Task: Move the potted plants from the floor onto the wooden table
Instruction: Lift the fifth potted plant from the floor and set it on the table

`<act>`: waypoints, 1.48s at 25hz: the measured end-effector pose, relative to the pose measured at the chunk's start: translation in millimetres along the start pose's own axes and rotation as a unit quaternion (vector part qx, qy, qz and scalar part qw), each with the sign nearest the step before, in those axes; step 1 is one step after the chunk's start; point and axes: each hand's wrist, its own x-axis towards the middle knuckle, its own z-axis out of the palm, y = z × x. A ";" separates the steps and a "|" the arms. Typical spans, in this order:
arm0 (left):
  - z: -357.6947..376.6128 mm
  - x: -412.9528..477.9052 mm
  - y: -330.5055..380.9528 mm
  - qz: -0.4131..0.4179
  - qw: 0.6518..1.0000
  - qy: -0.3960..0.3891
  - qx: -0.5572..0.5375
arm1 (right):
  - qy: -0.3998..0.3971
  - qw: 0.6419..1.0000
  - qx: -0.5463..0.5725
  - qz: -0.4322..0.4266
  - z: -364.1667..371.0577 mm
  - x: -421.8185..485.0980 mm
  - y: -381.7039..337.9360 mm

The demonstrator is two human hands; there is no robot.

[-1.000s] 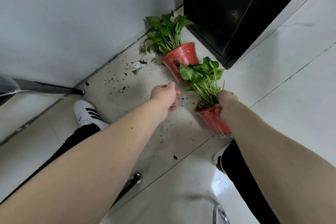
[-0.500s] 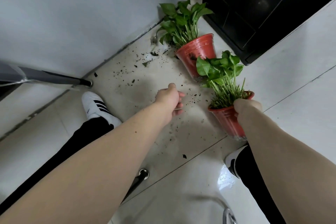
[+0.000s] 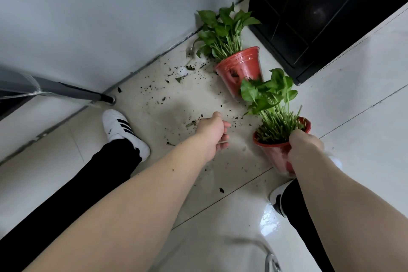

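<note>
Your right hand (image 3: 305, 147) is wrapped around the near red pot (image 3: 276, 153), fingers curled over its rim at the side facing you, so the pot hangs just left of and under your palm. Its stems and leaves (image 3: 268, 93) lean toward 11 o'clock, brushing across the front of the far red pot (image 3: 239, 70). That second pot stands on the tiled floor (image 3: 353, 106) at about 12 o'clock from your grip, near the dark cabinet (image 3: 320, 11) and the wall corner. Your left hand (image 3: 212, 131) holds nothing; its fingers are loosely curled, at 9 o'clock from the held pot, above spilled soil (image 3: 154, 88). Your white shoe (image 3: 120, 128) sits farther toward 9 o'clock.
</note>
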 end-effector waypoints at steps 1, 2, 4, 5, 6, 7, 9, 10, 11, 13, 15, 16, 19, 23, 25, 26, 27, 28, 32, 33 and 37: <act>0.3 -3.2 -1.5 -0.001 1.000 -0.001 -0.004 | 0.006 1.000 0.020 0.014 -3.8 -0.1 1.6; -0.4 -6.4 -3.9 -0.003 1.000 -0.002 -0.006 | 0.001 0.999 0.033 0.019 -9.8 -4.5 2.6; -3.4 -16.0 -8.8 -0.008 1.000 -0.003 -0.012 | -0.012 0.997 0.071 0.024 -19.7 -16.3 3.4; -5.1 -19.2 -10.5 -0.009 1.000 0.001 -0.013 | -0.021 0.995 0.086 0.040 -21.2 -21.6 4.4; -6.9 -25.3 -11.6 -0.010 1.000 0.003 -0.015 | -0.024 0.994 0.093 0.044 -24.5 -28.7 5.8; -9.3 -31.4 -13.1 -0.012 1.000 0.005 -0.016 | -0.023 0.995 0.088 0.033 -25.9 -34.1 7.6; -15.4 -51.0 -12.6 -0.007 1.000 0.002 -0.022 | -0.027 0.998 0.064 0.002 -31.8 -47.9 9.3; -16.4 -58.6 -11.2 -0.003 1.000 0.002 -0.023 | -0.033 0.998 0.053 -0.008 -35.0 -51.4 10.8; -17.6 -67.7 -8.3 0.005 1.000 0.002 -0.026 | -0.046 0.997 0.055 -0.012 -38.7 -56.4 11.0; -22.5 -90.4 -1.3 0.028 0.999 0.000 -0.036 | -0.062 0.996 0.067 -0.017 -44.9 -76.4 10.0; -28.8 -114.2 5.8 0.054 0.997 -0.002 -0.051 | -0.072 0.995 0.058 -0.044 -51.6 -98.6 7.6; -32.4 -125.1 7.2 0.062 0.996 -0.001 -0.057 | -0.074 0.994 0.052 -0.056 -54.9 -108.6 6.7; -49.1 -157.3 9.6 0.086 0.994 0.006 -0.063 | -0.103 0.989 0.056 -0.088 -64.6 -142.1 6.6; -74.7 -199.7 11.6 0.139 0.986 0.027 -0.088 | -0.123 0.983 0.073 -0.117 -79.1 -190.0 9.8; -87.7 -219.1 8.6 0.171 0.977 0.048 -0.114 | -0.137 0.980 0.078 -0.118 -85.8 -211.9 13.9; -93.0 -226.9 5.4 0.178 0.975 0.053 -0.122 | -0.142 0.979 0.074 -0.122 -87.8 -221.0 16.7; -98.5 -235.8 1.2 0.181 0.975 0.053 -0.121 | -0.154 0.977 0.072 -0.127 -90.6 -229.3 20.1; -104.5 -246.2 -2.9 0.186 0.974 0.053 -0.115 | -0.160 0.976 0.069 -0.134 -94.1 -236.8 24.4; -122.9 -285.6 -15.1 0.225 0.967 0.078 -0.090 | -0.175 0.966 0.064 -0.180 -118.7 -289.3 36.2; -127.6 -294.9 -19.1 0.231 0.965 0.087 -0.092 | -0.181 0.961 0.070 -0.198 -130.2 -310.0 39.9; -140.9 -323.5 -30.1 0.220 0.965 0.097 -0.108 | -0.243 0.938 0.098 -0.228 -166.3 -374.3 46.0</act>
